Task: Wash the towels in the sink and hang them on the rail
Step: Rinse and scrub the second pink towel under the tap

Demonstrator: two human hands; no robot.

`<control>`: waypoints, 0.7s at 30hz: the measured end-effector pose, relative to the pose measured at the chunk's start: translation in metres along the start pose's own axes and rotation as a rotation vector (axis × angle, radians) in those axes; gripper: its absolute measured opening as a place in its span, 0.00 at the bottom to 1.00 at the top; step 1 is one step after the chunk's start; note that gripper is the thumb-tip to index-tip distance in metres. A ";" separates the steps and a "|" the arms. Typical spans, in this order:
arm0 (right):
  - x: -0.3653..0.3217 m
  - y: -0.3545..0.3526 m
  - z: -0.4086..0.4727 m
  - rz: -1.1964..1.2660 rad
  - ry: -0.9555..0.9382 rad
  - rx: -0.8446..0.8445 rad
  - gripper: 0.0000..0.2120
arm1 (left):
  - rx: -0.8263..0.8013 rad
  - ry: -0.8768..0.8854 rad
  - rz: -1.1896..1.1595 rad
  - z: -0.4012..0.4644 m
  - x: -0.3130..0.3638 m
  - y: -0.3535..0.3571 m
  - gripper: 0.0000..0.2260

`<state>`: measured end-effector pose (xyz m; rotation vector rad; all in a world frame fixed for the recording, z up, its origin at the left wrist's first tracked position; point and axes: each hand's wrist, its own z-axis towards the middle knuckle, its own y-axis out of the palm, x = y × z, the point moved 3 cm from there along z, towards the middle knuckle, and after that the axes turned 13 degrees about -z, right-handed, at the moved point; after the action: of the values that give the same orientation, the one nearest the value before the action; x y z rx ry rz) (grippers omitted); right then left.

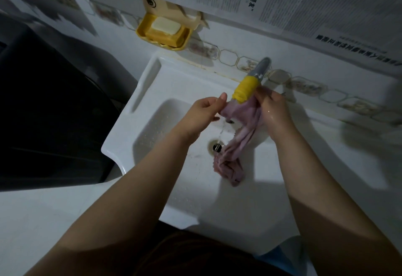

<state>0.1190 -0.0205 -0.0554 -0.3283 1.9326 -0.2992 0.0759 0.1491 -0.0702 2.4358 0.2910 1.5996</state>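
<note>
I have the pink towel (pixel 239 127) stretched under the tap (pixel 250 84), and its wet tail hangs down into the white sink (pixel 152 84) right beside the drain (pixel 216 146). My left hand (pixel 202 114) pinches one top corner and my right hand (pixel 275 110) grips the other. I think I am rinsing it now. Next I should squeeze the water out, then find the rail, which I cannot see here. A yellow soap dish (pixel 165 30) sits on the wall. The tap's yellow tip is close above my fingers.
</note>
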 end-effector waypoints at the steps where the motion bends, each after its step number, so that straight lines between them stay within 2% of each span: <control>1: -0.001 -0.001 0.000 -0.035 -0.006 0.006 0.12 | 0.010 0.039 0.011 0.000 0.003 -0.001 0.26; 5: -0.003 0.004 -0.007 -0.074 -0.028 -0.028 0.13 | 0.056 0.173 0.045 -0.004 0.018 0.004 0.26; 9: -0.009 0.008 -0.010 0.001 -0.026 -0.002 0.12 | 0.219 0.155 0.079 0.006 0.020 0.004 0.26; 13: -0.017 0.014 -0.013 0.108 -0.001 0.062 0.13 | 0.296 0.104 0.370 0.017 0.019 0.005 0.27; 16: -0.024 0.015 -0.013 0.185 0.109 0.108 0.14 | 0.307 0.073 0.514 0.020 0.017 0.011 0.27; 19: -0.025 0.034 -0.019 -0.133 0.067 0.056 0.14 | 0.353 -0.032 0.248 0.022 0.013 0.015 0.23; 21: -0.022 0.049 -0.033 -0.258 0.014 0.077 0.14 | 0.306 -0.100 0.094 0.016 0.014 0.029 0.17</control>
<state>0.0917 0.0349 -0.0417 -0.5273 1.8871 -0.5450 0.0979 0.1240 -0.0555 2.7857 0.4398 1.5635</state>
